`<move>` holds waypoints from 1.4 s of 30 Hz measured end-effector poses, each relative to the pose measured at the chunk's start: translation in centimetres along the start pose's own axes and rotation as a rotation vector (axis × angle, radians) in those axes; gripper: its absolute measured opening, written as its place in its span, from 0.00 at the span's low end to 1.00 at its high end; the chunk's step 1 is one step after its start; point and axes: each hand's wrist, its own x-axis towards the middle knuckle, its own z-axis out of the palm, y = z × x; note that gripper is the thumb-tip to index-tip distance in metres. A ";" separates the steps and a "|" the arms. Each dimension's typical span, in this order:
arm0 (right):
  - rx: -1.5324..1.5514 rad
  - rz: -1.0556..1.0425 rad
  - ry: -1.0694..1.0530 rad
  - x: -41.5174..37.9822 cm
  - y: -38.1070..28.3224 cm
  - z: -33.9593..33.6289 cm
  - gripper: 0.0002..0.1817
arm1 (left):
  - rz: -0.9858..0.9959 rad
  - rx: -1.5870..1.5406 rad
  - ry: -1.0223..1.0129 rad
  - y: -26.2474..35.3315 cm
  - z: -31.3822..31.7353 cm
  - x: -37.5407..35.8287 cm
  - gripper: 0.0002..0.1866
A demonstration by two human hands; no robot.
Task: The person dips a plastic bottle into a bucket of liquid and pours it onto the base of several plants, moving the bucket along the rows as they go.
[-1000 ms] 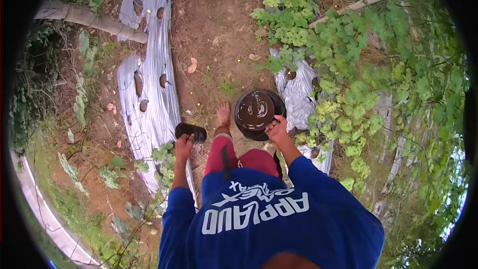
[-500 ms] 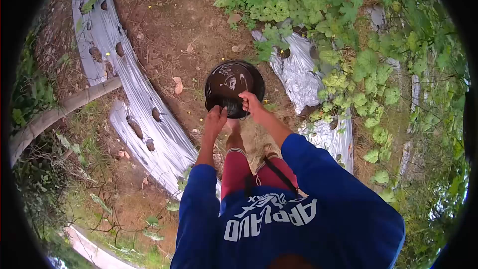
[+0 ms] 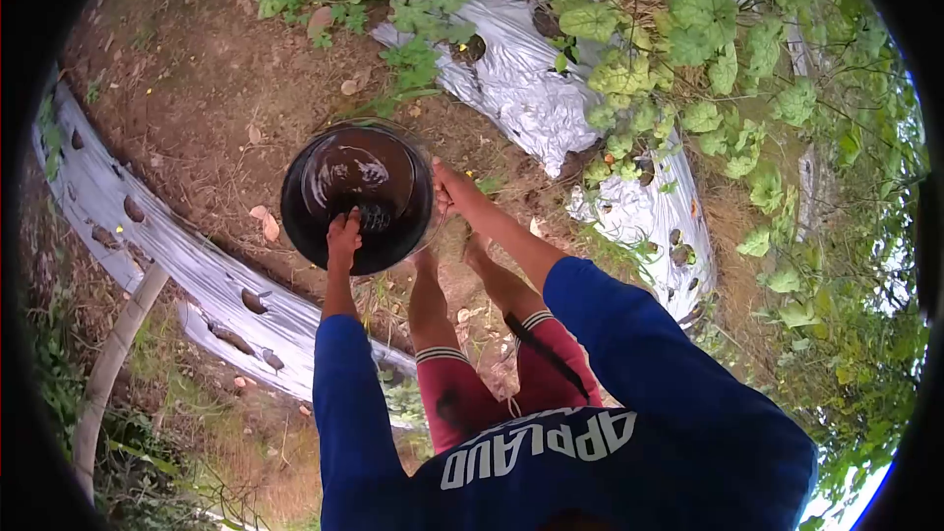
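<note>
A round black bucket (image 3: 301,228) holds glossy brown liquid (image 3: 339,177) with light reflected on its surface. My right hand (image 3: 449,189) is closed on the bucket's thin wire handle at the right side of the rim. Over the near part of the bucket's mouth is my left hand (image 3: 344,236), with its fingers closed. Beside those fingers, inside the bucket, shows a dark ridged shape (image 3: 375,219). What it is, and how the left hand grips it, I cannot make out.
Silver plastic mulch with holes (image 3: 197,265) runs along the left, with a wooden pole (image 3: 118,349) across it. More crumpled mulch (image 3: 521,79) lies at right under leafy vines (image 3: 703,25). Bare soil (image 3: 206,69) with dry leaves spreads ahead. My feet stand just behind the bucket.
The bucket has moved left in view and looks larger. My right hand has shifted from over its mouth to the handle at its right side; my left hand now reaches further over the mouth.
</note>
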 end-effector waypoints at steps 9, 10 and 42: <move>-0.492 -0.085 -0.014 0.8 4.7 -5.9 0.46 | 0.038 0.061 -0.039 -3.1 -0.4 5.4 0.29; -0.483 -0.072 -0.035 1.4 7.5 -6.8 0.46 | -0.040 -0.003 -0.029 -3.0 -0.5 5.3 0.31; -0.585 -0.469 0.566 -17.2 33.2 -6.6 0.23 | -0.003 0.238 0.018 0.3 1.6 7.0 0.26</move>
